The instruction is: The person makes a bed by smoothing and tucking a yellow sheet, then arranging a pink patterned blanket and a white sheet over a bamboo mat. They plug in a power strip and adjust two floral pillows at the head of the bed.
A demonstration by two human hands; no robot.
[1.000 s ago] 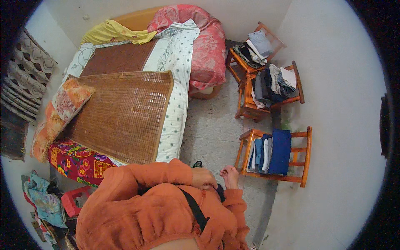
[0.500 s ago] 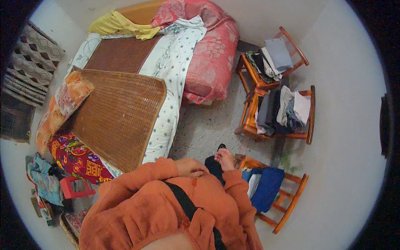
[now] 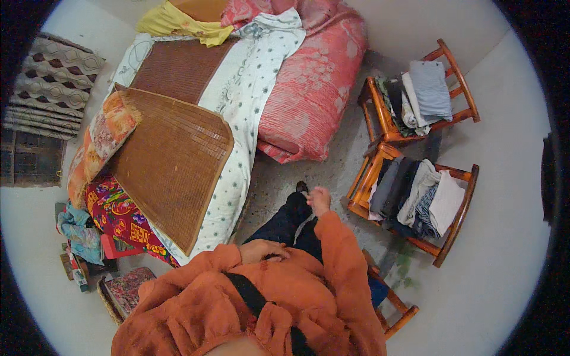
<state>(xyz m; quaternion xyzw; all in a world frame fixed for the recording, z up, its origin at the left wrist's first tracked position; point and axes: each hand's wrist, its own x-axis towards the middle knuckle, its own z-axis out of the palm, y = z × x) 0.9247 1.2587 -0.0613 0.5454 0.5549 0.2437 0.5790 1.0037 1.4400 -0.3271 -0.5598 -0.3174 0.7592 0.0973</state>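
chairs (image 3: 371,172) bear folded clothes (image 3: 419,193); left hand (image 3: 263,251) and right hand (image 3: 320,202) half open, empty

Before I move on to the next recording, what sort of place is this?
Most likely a bedroom in a home: there is a bed with a brown mat and a red cover, a patterned curtain at the left, and folded clothes on wooden chairs.

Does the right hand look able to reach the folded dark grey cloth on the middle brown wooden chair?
Probably yes, perhaps after leaning: nothing visible blocks the right hand from the dark grey cloth.
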